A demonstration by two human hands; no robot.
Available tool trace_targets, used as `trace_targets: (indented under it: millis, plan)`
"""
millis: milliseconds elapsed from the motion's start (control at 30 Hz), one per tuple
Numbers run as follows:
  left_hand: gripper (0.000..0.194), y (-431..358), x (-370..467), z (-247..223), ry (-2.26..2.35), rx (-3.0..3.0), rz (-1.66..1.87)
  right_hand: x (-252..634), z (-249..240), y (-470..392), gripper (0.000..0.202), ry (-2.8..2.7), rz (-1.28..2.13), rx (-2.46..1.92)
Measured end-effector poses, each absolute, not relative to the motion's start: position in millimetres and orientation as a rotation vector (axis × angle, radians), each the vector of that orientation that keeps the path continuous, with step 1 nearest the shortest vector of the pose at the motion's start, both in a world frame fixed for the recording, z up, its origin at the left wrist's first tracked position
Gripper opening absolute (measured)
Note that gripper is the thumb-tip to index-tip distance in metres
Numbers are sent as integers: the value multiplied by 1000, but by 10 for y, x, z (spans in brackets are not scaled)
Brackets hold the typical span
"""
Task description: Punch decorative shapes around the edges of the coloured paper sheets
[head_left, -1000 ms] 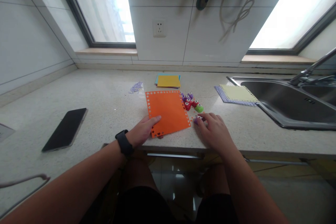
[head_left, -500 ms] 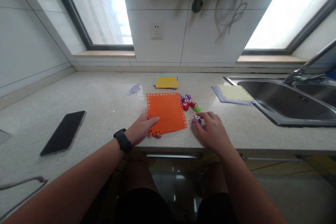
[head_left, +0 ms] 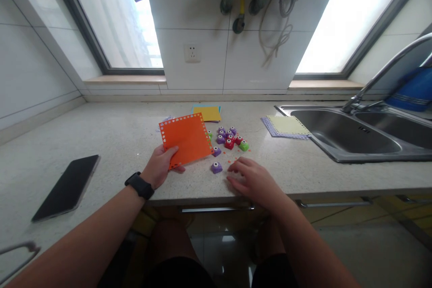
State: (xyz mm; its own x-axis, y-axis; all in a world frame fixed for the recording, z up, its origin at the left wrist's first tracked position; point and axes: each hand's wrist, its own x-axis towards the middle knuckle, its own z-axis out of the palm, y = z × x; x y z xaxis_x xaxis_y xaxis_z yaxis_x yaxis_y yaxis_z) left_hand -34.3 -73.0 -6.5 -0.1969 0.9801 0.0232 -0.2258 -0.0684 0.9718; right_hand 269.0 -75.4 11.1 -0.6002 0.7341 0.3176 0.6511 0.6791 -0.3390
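My left hand [head_left: 162,164] is closed on the lower left edge of a sheet of orange paper [head_left: 187,139], thumb on top. Small shaped holes run along the sheet's edges. My right hand [head_left: 251,176] hangs over the counter with its fingers apart and nothing in them. Just left of its fingertips stands a purple craft punch [head_left: 216,168]. Behind it are several more craft punches, among them a red one [head_left: 229,144] and a green one [head_left: 243,145]. The sheet partly hides another green one. Tiny orange paper bits lie around them.
Coloured paper [head_left: 211,114] is stacked at the back. Punched yellow and purple sheets [head_left: 286,125] lie beside the steel sink [head_left: 334,157]. A dark tablet or phone [head_left: 67,186] rests at the left. The counter's front edge [head_left: 270,193] runs below my hands.
My right hand has let go of the purple punch, which now stands on the counter. My left hand has moved left with the orange sheet, uncovering more punches. The head view has shifted.
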Motion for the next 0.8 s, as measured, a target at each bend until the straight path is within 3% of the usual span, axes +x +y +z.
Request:
trace_targets:
  millis: [400,700,800]
  plan:
    - [28,-715,-340,-98,1132,933,1597,2141,87,-638,28,-2504,-39,-1226]
    - [28,-728,-308,-67,1117,932,1569,2836,185,-700,21,-2199,163,-1533]
    - [27,-727,-315,-68,1103,928,1560,2941,152,-689,21,-2319,169,-1400]
